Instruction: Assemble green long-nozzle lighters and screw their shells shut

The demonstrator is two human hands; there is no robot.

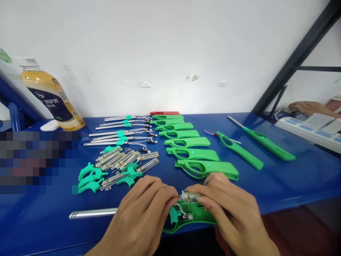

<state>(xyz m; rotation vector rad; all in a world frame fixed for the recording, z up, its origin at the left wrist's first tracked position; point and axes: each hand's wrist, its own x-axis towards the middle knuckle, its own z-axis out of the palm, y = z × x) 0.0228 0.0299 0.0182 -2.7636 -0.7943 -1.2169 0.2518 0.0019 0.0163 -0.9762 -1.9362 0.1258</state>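
Near the table's front edge, my right hand (pixel 231 209) pinches a small clear fuel tank (pixel 190 196) between thumb and fingers. My left hand (pixel 144 213) has its fingertips pressed together at the tank's left end; whatever they grip is too small to make out. Beneath both hands lies an open green lighter shell (pixel 201 213), with a teal trigger (pixel 174 214) and white wires in it. A metal tube (pixel 93 213) sticks out to the left from under my left hand.
Clear tanks (pixel 128 160), teal triggers (pixel 90 179) and metal tubes (pixel 106 134) with wires lie left. Several green shells (pixel 194 154) form a column; a screwdriver (pixel 211 132) and green lighters (pixel 269 142) lie right. A bottle (pixel 50 99) stands back left. Another person's hand (pixel 306 107) is far right.
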